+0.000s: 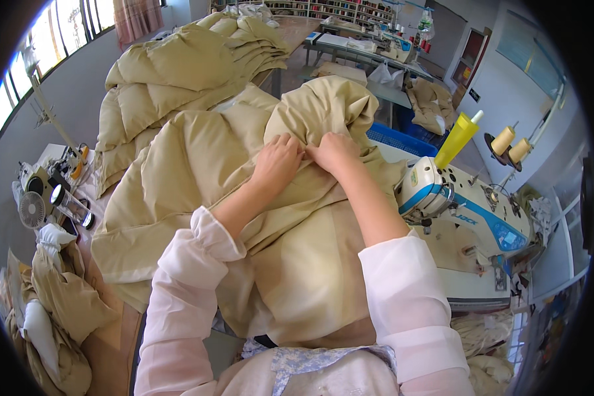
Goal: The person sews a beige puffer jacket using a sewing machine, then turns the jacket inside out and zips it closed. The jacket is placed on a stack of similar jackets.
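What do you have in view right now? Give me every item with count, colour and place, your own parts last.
Quilted cloth: one, beige, beneath both hands
Cloth pile: uncounted, beige, upper left
Sewing machine: one, white and blue, right
Pointed bottle: one, yellow, atop machine
Thread cones: two, beige, right
Plastic crate: one, blue, behind machine
Fan: one, pale, far left
Loose cloth: uncounted, beige, lower left
Curtain: one, pink, upper left
Sleeves: two, white, lower centre
Left hand: one, bare, centre, gripping cloth
Right hand: one, bare, centre, gripping cloth
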### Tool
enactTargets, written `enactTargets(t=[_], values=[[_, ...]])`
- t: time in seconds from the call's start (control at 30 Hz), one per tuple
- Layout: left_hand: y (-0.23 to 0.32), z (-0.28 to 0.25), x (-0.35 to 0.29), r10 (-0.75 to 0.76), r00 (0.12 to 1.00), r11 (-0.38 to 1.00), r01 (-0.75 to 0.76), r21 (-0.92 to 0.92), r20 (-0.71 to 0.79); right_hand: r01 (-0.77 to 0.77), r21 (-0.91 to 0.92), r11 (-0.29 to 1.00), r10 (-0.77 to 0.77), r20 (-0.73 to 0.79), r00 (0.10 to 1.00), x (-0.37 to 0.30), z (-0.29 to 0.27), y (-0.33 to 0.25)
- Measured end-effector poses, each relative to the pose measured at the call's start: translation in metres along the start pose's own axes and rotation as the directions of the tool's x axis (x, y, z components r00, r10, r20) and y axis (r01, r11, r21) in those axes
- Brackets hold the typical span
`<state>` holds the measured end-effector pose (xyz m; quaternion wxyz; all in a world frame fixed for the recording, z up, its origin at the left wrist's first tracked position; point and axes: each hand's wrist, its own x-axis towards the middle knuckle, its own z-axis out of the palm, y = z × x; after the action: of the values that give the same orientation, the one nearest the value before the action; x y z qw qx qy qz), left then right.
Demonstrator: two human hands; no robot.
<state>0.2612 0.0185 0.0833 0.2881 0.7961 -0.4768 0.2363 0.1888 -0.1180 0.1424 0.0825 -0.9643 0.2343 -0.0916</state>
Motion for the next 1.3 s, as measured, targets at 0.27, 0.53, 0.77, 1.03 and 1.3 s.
enactTargets(t=[0.27,0.53,0.77,1.03,1.3], values=[[0.018,-0.024,-0.013,-0.264,0.945,0.846,0.130,-0.517,-0.195,0.105,0.986,-0.129,0.010,-0.105,0.994,0.000,0.029,0.017],[0.025,-0.045,-0.001,-0.266,0.936,0.823,0.095,-0.561,-0.232,0.161,0.925,-0.345,-0.017,-0.178,0.984,-0.021,0.013,-0.005],[0.028,-0.047,-0.001,-0.144,0.951,0.890,0.003,-0.456,-0.275,0.065,0.989,-0.130,-0.095,-0.078,0.992,-0.023,0.011,-0.005],[0.022,-0.034,-0.010,-0.212,0.933,0.711,-0.055,-0.701,-0.289,0.147,0.849,-0.507,0.091,-0.117,0.989,-0.035,0.017,-0.023],[0.042,-0.056,-0.004,-0.214,0.948,0.879,0.082,-0.470,-0.236,0.256,0.944,-0.209,0.014,-0.258,0.966,-0.032,0.026,-0.012]])
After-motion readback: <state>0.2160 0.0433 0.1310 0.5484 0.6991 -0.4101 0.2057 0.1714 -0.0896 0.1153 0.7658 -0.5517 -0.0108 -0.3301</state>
